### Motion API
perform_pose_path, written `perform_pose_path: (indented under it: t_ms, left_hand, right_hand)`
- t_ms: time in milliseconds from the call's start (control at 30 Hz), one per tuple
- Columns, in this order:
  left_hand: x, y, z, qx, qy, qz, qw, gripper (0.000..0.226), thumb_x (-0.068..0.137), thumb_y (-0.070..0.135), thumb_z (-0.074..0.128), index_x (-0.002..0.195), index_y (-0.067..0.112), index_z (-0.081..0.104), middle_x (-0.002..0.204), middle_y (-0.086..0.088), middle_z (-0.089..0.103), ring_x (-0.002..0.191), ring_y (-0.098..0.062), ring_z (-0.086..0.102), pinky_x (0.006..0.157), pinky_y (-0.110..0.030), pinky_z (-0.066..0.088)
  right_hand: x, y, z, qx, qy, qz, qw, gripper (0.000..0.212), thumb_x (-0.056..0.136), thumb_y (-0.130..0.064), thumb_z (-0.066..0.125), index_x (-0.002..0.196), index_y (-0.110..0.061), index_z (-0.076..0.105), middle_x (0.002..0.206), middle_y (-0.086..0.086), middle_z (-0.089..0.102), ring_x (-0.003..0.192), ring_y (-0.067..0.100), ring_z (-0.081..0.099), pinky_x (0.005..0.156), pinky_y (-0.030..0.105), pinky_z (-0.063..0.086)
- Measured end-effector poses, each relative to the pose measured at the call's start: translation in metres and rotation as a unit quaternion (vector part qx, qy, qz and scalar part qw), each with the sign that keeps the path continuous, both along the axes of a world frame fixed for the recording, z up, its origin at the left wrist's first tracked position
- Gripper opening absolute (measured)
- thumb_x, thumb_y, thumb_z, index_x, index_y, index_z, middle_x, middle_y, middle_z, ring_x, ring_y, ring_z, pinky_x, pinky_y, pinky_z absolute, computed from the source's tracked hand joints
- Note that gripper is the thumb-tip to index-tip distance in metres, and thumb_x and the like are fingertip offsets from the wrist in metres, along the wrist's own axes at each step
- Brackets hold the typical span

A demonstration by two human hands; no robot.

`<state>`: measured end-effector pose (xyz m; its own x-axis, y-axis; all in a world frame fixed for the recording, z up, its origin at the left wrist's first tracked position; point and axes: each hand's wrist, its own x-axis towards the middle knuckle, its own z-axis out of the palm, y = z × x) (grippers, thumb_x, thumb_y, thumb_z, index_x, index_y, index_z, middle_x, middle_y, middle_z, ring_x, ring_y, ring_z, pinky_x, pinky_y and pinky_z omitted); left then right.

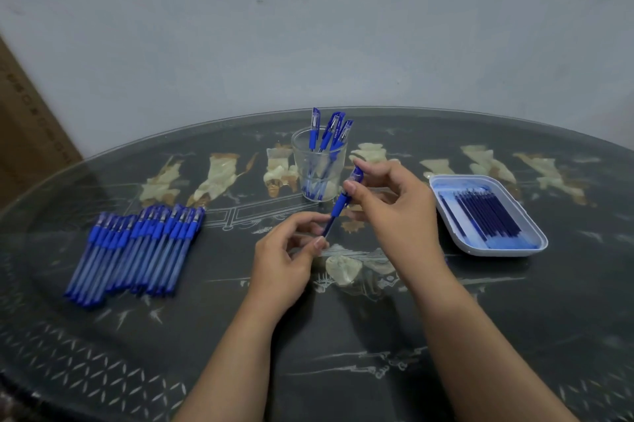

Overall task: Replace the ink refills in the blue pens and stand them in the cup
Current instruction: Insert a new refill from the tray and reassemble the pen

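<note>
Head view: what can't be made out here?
Held pen: lower barrel and any open joint, head view, covered by fingers of the left hand and right hand.
Refills in the tray: count, head view, overlapping and blurred.
Standing pens in the cup: tips, head view, smeared through the glass.
Cardboard box: head view, cut off by the left edge.

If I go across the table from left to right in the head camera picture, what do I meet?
pile of blue pens → left hand → right hand → white tray of refills. The glass cup and the held pen overlap the hands in the middle, so they are left out.
</note>
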<state>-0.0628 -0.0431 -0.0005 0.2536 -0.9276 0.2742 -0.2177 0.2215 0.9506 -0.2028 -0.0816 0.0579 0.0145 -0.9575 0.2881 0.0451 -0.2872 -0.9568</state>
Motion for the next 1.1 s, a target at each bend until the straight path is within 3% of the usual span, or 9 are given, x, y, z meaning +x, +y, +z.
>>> perform_pose_path:
  t_ms: [500, 667, 1000, 1100]
  left_hand:
    - [-0.001, 0.001, 0.003, 0.012, 0.006, 0.015, 1.0, 0.045, 0.083, -0.01, 0.065, 0.091, 0.034, 0.071, 0.081, 0.009, 0.064, 0.074, -0.016, 0.071, 0.073, -0.021, 0.055]
    - [0.0, 0.001, 0.002, 0.012, 0.003, 0.019, 1.0, 0.045, 0.083, -0.011, 0.065, 0.093, 0.032, 0.073, 0.081, 0.011, 0.065, 0.075, -0.017, 0.07, 0.078, -0.025, 0.056]
    - [0.0, 0.003, 0.006, 0.022, 0.018, 0.021, 0.999, 0.041, 0.083, -0.013, 0.064, 0.093, 0.026, 0.072, 0.083, 0.006, 0.063, 0.07, -0.011, 0.07, 0.073, -0.019, 0.053]
    - [0.0, 0.004, 0.007, 0.022, 0.02, 0.024, 0.999, 0.042, 0.082, -0.013, 0.064, 0.092, 0.027, 0.072, 0.083, 0.006, 0.063, 0.068, -0.009, 0.069, 0.075, -0.023, 0.055]
  right_hand:
    - [0.002, -0.003, -0.003, -0.016, 0.011, 0.013, 1.0, 0.028, 0.087, -0.004, 0.069, 0.1, -0.029, 0.067, 0.099, 0.003, 0.067, 0.08, 0.022, 0.071, 0.065, 0.034, 0.061]
    - [0.002, -0.009, -0.009, -0.026, 0.043, -0.02, 0.999, 0.024, 0.084, -0.005, 0.073, 0.097, -0.025, 0.069, 0.088, -0.004, 0.069, 0.083, 0.02, 0.069, 0.075, 0.044, 0.06]
    - [0.003, -0.008, -0.009, -0.06, 0.046, -0.018, 0.997, 0.022, 0.083, 0.001, 0.072, 0.091, -0.019, 0.067, 0.093, -0.008, 0.071, 0.086, 0.014, 0.068, 0.083, 0.044, 0.058]
    - [0.005, -0.006, -0.008, -0.067, 0.055, -0.018, 0.996, 0.031, 0.083, 0.0, 0.072, 0.091, -0.03, 0.067, 0.088, -0.007, 0.071, 0.086, 0.014, 0.069, 0.083, 0.042, 0.058]
